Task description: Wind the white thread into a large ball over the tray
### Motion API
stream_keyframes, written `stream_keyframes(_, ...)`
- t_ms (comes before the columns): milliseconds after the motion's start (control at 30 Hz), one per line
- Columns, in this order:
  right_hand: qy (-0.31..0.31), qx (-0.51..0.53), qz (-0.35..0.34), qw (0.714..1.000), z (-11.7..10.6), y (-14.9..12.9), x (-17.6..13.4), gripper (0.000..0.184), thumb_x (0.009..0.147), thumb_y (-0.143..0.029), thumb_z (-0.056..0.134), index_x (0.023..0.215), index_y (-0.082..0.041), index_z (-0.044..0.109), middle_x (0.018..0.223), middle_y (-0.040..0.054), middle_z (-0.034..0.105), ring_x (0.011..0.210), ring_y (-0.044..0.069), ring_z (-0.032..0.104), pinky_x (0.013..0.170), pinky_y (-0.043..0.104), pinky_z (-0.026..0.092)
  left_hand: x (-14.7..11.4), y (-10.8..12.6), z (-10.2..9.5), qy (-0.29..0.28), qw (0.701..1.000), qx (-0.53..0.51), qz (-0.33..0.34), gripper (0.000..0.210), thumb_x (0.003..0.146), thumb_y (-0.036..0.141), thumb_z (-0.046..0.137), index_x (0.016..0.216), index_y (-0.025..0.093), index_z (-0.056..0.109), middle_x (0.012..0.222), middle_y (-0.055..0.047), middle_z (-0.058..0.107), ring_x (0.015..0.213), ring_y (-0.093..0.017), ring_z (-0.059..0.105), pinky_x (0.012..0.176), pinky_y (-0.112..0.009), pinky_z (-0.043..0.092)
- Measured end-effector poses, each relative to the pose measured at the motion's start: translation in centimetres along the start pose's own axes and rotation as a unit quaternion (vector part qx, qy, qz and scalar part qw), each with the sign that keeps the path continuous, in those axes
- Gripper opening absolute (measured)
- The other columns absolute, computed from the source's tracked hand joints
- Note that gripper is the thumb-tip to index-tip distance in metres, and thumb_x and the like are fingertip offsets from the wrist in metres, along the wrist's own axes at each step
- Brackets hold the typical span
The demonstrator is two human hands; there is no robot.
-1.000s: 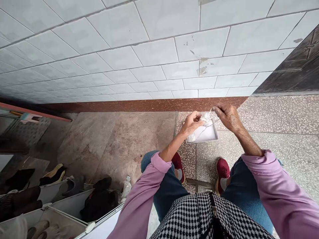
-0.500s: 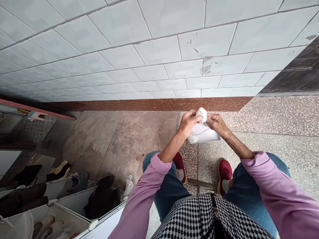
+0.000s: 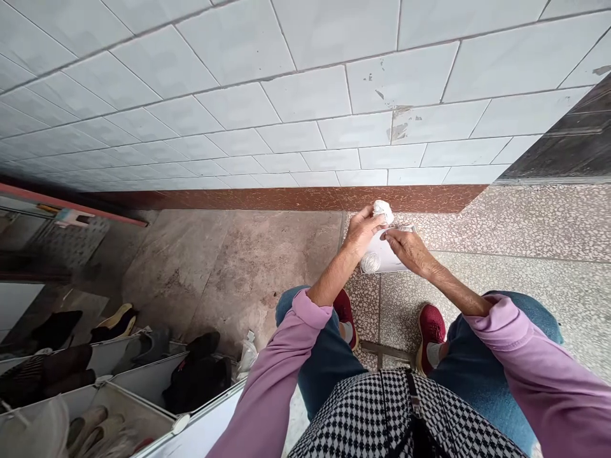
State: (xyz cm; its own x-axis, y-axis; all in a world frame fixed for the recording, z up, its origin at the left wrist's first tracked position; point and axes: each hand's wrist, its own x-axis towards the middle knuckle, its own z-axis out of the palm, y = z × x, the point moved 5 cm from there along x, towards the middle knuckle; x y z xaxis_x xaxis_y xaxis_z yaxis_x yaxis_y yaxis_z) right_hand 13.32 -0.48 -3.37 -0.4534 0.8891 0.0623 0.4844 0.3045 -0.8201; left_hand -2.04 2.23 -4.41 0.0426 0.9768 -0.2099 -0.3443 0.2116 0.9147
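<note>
A small bundle of white yarn (image 3: 382,211) is held up in the fingers of my left hand (image 3: 361,232). Just below and to the right, my right hand (image 3: 409,250) has thumb and fingers pinched together near the bundle; whatever is between them is too small to make out. Beneath both hands lies a shallow white box (image 3: 392,262) on the floor, partly covered by them. A round ball of white yarn (image 3: 370,263) rests in its near left corner.
A white tiled wall (image 3: 286,102) with a red-brown base strip (image 3: 267,199) stands in front. Red shoes (image 3: 431,324) are on the speckled floor. At lower left is a rack (image 3: 143,397) with several shoes. A dark door (image 3: 573,140) is at right.
My right hand has moved down and left, away from the right side of the bundle. My left hand has lifted the bundle slightly and tilted it.
</note>
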Motion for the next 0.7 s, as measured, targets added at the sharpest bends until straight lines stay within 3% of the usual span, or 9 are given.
stream_keyframes(100, -0.029, -0.045, -0.026, 0.998, 0.2, -1.1, -0.6, 0.028, 0.106, -0.032, 0.052, 0.094, -0.021, 0.076, 0.079, 0.0086, 0.074, 0.068, 0.023, 0.063, 0.071, 0.035, 0.043, 0.4, 0.1, -1.1, 0.065, 0.998, 0.026, -0.004, 0.037, 0.075, 0.03, 0.092, 0.106, 0.02, 0.074, 0.107, -0.007, 0.081, 0.098, -0.019, 0.075, 0.083, -0.031, 0.06)
stream_keyframes(167, -0.026, -0.051, -0.03, 0.998, -0.8, -1.8, -0.7, 0.029, 0.107, -0.034, 0.053, 0.094, -0.021, 0.075, 0.078, 0.0083, 0.073, 0.066, 0.022, 0.061, 0.071, 0.035, 0.042, 0.4, 0.0, -1.3, 0.069, 0.996, 0.059, -0.003, 0.036, 0.073, 0.026, 0.091, 0.103, 0.02, 0.073, 0.099, -0.005, 0.081, 0.092, -0.018, 0.074, 0.08, -0.03, 0.058)
stream_keyframes(367, 0.055, -0.049, -0.038, 0.997, -6.2, -2.5, 0.2, 0.031, 0.107, -0.044, 0.056, 0.09, -0.023, 0.071, 0.079, 0.0071, 0.073, 0.072, 0.022, 0.061, 0.07, 0.035, 0.041, -0.3, -0.6, 0.4, -0.047, 0.989, 0.14, -0.007, 0.036, 0.067, 0.025, 0.089, 0.098, 0.017, 0.075, 0.091, -0.003, 0.077, 0.081, -0.014, 0.067, 0.078, -0.029, 0.051)
stream_keyframes(500, 0.097, -0.032, -0.026, 0.994, -7.5, -1.5, 0.8, 0.039, 0.104, -0.053, 0.061, 0.076, -0.025, 0.057, 0.068, 0.0027, 0.059, 0.066, 0.019, 0.051, 0.067, 0.036, 0.037, -1.3, -0.6, 2.0, -0.154, 0.977, 0.141, -0.048, 0.035, 0.068, 0.033, 0.088, 0.096, 0.016, 0.077, 0.089, -0.004, 0.076, 0.08, -0.015, 0.064, 0.073, -0.029, 0.047)
stream_keyframes(600, 0.109, 0.049, -0.021, 0.993, -7.4, -0.9, 1.2, 0.052, 0.103, -0.063, 0.064, 0.07, -0.027, 0.046, 0.064, -0.0013, 0.046, 0.064, 0.017, 0.041, 0.064, 0.035, 0.036, -1.7, -0.2, 2.4, -0.172, 0.979, 0.092, -0.055, 0.039, 0.067, 0.039, 0.09, 0.097, 0.017, 0.077, 0.088, -0.004, 0.073, 0.075, -0.012, 0.06, 0.069, -0.028, 0.045)
stream_keyframes(700, 0.117, 0.127, -0.024, 0.985, -7.0, -0.8, 1.6, 0.063, 0.1, -0.074, 0.069, 0.066, -0.027, 0.044, 0.064, -0.0031, 0.041, 0.063, 0.016, 0.037, 0.063, 0.034, 0.034, -1.8, 0.2, 2.4, -0.155, 0.985, 0.043, -0.058, 0.045, 0.063, 0.041, 0.095, 0.095, 0.017, 0.076, 0.085, -0.002, 0.071, 0.072, -0.01, 0.056, 0.067, -0.027, 0.044)
